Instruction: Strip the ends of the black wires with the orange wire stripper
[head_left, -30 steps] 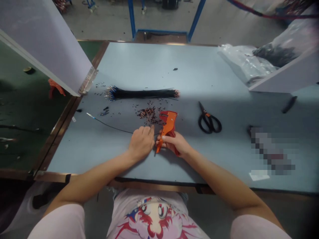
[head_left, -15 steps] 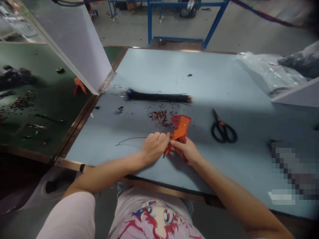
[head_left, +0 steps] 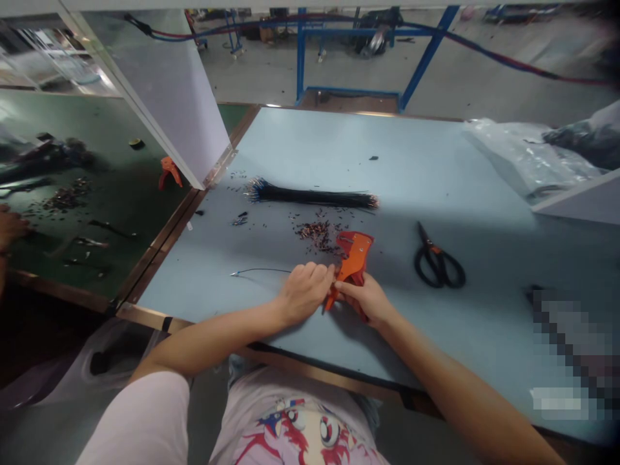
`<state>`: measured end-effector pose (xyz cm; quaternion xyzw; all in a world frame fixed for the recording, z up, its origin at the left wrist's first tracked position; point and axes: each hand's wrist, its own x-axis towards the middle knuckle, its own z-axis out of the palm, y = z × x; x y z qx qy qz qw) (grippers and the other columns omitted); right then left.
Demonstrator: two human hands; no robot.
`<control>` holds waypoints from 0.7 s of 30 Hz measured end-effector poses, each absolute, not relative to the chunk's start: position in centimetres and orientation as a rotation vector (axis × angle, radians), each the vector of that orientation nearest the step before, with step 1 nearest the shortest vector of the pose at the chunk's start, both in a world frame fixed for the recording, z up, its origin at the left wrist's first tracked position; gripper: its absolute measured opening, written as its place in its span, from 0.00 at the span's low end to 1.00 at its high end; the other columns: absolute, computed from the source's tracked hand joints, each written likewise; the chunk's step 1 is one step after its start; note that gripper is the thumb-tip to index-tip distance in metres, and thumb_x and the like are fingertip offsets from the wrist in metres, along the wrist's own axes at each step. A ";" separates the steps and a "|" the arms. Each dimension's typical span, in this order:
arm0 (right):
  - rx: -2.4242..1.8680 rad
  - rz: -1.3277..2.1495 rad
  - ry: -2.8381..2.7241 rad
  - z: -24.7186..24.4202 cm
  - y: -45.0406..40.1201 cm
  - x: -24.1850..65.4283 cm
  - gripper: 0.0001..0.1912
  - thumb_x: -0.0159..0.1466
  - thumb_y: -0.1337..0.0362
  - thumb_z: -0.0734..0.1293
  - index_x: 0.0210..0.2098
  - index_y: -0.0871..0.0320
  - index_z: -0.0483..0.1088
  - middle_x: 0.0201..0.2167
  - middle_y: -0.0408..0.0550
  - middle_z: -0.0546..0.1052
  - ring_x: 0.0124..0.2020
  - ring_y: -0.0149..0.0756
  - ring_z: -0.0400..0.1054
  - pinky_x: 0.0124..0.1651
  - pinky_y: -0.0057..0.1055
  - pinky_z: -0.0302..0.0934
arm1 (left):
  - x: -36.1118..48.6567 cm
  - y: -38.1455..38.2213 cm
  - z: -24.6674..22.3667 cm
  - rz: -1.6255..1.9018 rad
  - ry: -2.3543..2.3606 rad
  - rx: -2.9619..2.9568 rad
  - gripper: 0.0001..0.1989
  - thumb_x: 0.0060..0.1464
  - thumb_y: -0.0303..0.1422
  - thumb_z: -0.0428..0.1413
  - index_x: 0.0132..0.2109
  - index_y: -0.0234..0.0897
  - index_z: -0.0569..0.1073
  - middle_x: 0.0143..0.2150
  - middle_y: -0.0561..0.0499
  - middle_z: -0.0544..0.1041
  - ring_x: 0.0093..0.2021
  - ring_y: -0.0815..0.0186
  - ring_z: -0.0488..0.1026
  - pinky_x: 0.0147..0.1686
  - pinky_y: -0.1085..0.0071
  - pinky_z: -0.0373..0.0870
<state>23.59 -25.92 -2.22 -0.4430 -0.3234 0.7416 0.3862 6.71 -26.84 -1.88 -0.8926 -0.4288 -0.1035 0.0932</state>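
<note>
My right hand (head_left: 365, 297) is wrapped round the handles of an orange and red wire stripper (head_left: 355, 253), whose head points away from me. Beside it, my left hand (head_left: 307, 290) is closed on a thin black wire (head_left: 264, 269) that trails out to the left; its fingertips meet the tool's lower part. Small cut pieces (head_left: 317, 236) lie heaped just behind the tool. Farther back a bundle of black wires (head_left: 314, 196) rests lengthwise, with bare ends at both sides.
Black scissors (head_left: 438, 261) lie to the right on the blue table (head_left: 484, 323). Clear plastic bags (head_left: 533, 155) are at the back right. Across a white divider (head_left: 169, 90), another orange tool (head_left: 169, 173) and a person's hand (head_left: 12, 226) appear at the left.
The view has tilted up, so the table sits lower in the picture. A person's hand has come into view at the far left. Both my hands keep their hold.
</note>
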 end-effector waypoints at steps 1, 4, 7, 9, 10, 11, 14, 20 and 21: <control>-1.122 1.892 -0.823 -2.2 -25.9 23.6 0.19 0.46 0.65 0.77 0.36 0.61 0.70 0.31 0.48 0.76 0.31 0.39 0.74 0.39 0.37 0.71 | 6.6 -26.8 -1.9 -0.336 -1.263 -2.652 0.19 0.65 0.32 0.41 0.59 0.28 0.61 0.38 0.44 0.71 0.37 0.61 0.66 0.31 0.63 0.57; -1.089 1.925 -0.798 -2.2 -25.8 23.9 0.20 0.46 0.66 0.77 0.36 0.61 0.68 0.30 0.46 0.75 0.29 0.37 0.74 0.35 0.34 0.70 | 6.0 -26.4 -1.6 -0.450 -1.247 -2.725 0.16 0.64 0.34 0.43 0.53 0.32 0.67 0.40 0.44 0.73 0.37 0.61 0.67 0.33 0.64 0.60; -1.073 1.966 -0.754 -2.0 -25.6 24.3 0.21 0.46 0.67 0.76 0.36 0.60 0.66 0.28 0.44 0.74 0.28 0.37 0.74 0.32 0.34 0.69 | 4.4 -25.4 -1.1 -0.527 -1.304 -2.880 0.13 0.63 0.32 0.43 0.40 0.33 0.72 0.38 0.45 0.74 0.39 0.63 0.70 0.35 0.67 0.62; -1.076 1.982 -0.742 -1.8 -25.3 24.6 0.21 0.46 0.68 0.76 0.36 0.60 0.66 0.27 0.44 0.74 0.27 0.37 0.74 0.32 0.34 0.69 | 2.8 -24.4 -0.8 -0.469 -1.318 -3.005 0.13 0.63 0.33 0.44 0.38 0.35 0.72 0.35 0.48 0.75 0.36 0.65 0.71 0.33 0.70 0.62; -1.083 1.984 -0.745 -1.8 -25.2 24.8 0.21 0.46 0.68 0.76 0.36 0.60 0.66 0.27 0.44 0.74 0.27 0.37 0.74 0.32 0.34 0.69 | 1.9 -23.8 -0.7 -0.431 -1.313 -3.060 0.13 0.63 0.33 0.45 0.38 0.36 0.73 0.34 0.48 0.76 0.35 0.66 0.71 0.33 0.71 0.62; -1.096 1.984 -0.750 -1.7 -25.0 25.0 0.21 0.46 0.69 0.76 0.35 0.60 0.66 0.27 0.44 0.74 0.27 0.37 0.74 0.31 0.34 0.69 | 1.0 -23.2 -0.7 -0.423 -1.313 -3.105 0.13 0.62 0.33 0.46 0.38 0.36 0.74 0.34 0.49 0.76 0.34 0.66 0.72 0.33 0.71 0.62; -1.133 1.971 -0.748 -1.6 -24.6 25.6 0.20 0.46 0.69 0.76 0.35 0.60 0.66 0.27 0.45 0.74 0.27 0.37 0.74 0.30 0.34 0.70 | -1.3 -21.7 -0.2 -0.595 -1.443 -3.204 0.10 0.59 0.34 0.51 0.38 0.38 0.76 0.35 0.50 0.78 0.36 0.67 0.74 0.35 0.73 0.64; -1.089 1.968 -0.677 -1.6 -23.9 26.3 0.19 0.47 0.69 0.75 0.35 0.61 0.66 0.27 0.45 0.74 0.27 0.37 0.73 0.32 0.35 0.70 | -3.3 -21.0 1.6 -0.848 -1.898 -3.181 0.10 0.53 0.40 0.57 0.36 0.39 0.78 0.32 0.51 0.78 0.30 0.69 0.71 0.31 0.74 0.64; -1.091 1.975 -0.689 -1.6 -23.9 26.4 0.19 0.47 0.69 0.75 0.35 0.61 0.66 0.27 0.45 0.74 0.27 0.37 0.73 0.32 0.35 0.70 | -3.3 -21.0 1.7 -0.813 -1.905 -3.186 0.10 0.54 0.39 0.57 0.34 0.39 0.78 0.33 0.51 0.78 0.31 0.69 0.71 0.32 0.74 0.64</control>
